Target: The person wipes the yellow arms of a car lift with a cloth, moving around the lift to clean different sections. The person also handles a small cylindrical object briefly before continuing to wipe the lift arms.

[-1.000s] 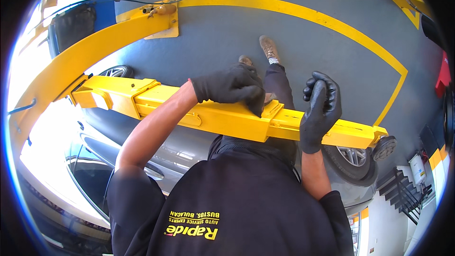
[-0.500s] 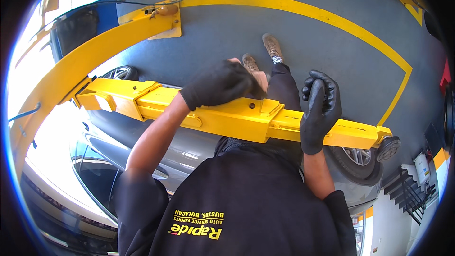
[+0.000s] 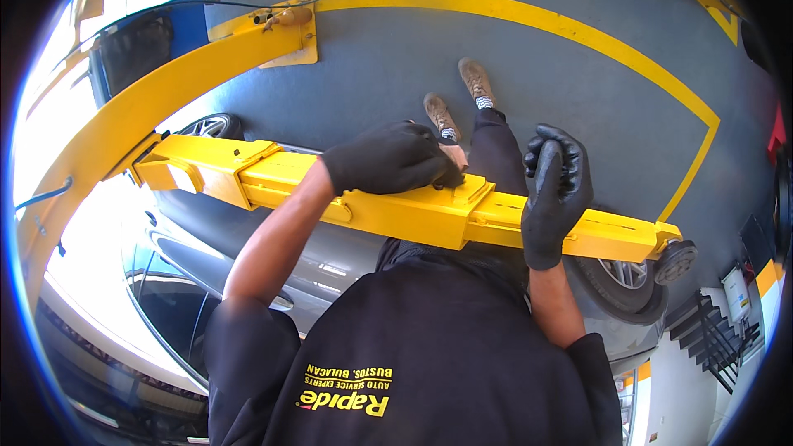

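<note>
My left hand (image 3: 388, 157), in a black glove, is closed round a brush (image 3: 454, 155) with a tan back and a dark bristly edge. Most of the brush is hidden under the glove. It is down at the top of a yellow steel lift arm (image 3: 396, 219), beside the raised collar of its telescoping section. My right hand (image 3: 557, 190), also gloved in black, is raised over the arm's narrower right part. Its fingers are curled with the thumb across them, and nothing shows in it.
Under the lift arm is a grey car (image 3: 322, 268) with a wheel (image 3: 624, 281) on the right. A round black pad (image 3: 677, 262) caps the arm's right end. A curved yellow post (image 3: 157, 74) rises at left. Yellow lines (image 3: 496, 7) mark the grey floor.
My left hand has moved slightly right and down, bringing the brush down to the lift arm's top. My right hand has barely shifted.
</note>
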